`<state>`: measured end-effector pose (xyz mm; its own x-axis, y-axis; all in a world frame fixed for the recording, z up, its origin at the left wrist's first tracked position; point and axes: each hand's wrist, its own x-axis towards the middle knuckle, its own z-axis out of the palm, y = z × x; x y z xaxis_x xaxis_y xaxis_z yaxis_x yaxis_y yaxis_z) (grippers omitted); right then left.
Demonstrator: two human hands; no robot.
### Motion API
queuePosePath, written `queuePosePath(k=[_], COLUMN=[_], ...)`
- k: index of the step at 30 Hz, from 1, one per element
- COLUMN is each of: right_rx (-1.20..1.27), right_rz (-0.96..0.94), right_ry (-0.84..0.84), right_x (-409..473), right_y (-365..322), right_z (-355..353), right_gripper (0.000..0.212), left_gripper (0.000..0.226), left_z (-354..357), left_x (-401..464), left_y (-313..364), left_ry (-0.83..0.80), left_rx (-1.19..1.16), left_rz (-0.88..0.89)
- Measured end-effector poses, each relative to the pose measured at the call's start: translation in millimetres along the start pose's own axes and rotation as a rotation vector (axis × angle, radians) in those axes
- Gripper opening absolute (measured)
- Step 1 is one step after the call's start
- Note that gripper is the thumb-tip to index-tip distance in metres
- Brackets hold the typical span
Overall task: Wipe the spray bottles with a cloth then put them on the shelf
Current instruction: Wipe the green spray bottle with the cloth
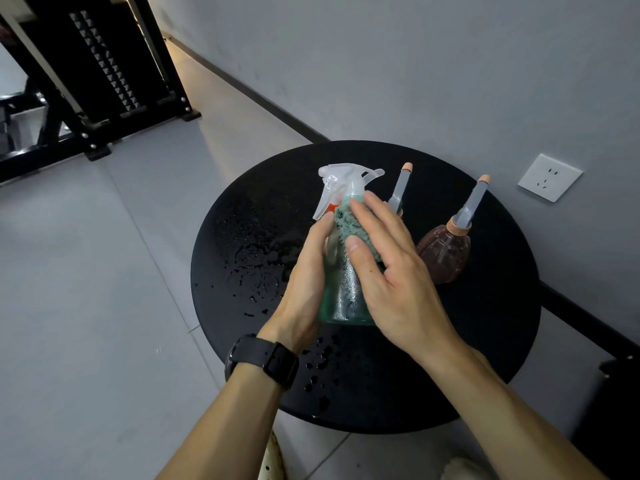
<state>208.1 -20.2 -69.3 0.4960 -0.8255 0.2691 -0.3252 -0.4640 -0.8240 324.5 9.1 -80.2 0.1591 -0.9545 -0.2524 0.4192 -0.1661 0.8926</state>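
Two bottles [443,251] right of sprayer [346,292], seemingly.

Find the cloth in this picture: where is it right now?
In the head view, the cloth is pressed against the green spray bottle under the right hand, above the round black table.

Both bare forearms reach in from the bottom, angled toward each other. Left hand [304,275], black watch on its wrist, has fingers curled forward in a grip. Right hand [388,268] lies flatter, fingers straight and slightly spread, pressing.
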Motion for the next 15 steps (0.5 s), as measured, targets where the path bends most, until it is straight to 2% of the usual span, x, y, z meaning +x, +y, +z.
queuePosePath(k=[7, 15], right_rx=[0.055, 0.048], right_rz=[0.007, -0.025], right_ry=[-0.066, -0.092], right_x=[-8, -16], right_y=[-2, -5], right_z=[9, 17], right_gripper=[0.048, 0.048], left_gripper=[0.069, 0.05], left_z=[-11, -18], left_x=[0, 1], left_y=[4, 8], left_ry=[0.052, 0.147], left_rx=[-0.046, -0.067], left_rz=[0.05, 0.135])
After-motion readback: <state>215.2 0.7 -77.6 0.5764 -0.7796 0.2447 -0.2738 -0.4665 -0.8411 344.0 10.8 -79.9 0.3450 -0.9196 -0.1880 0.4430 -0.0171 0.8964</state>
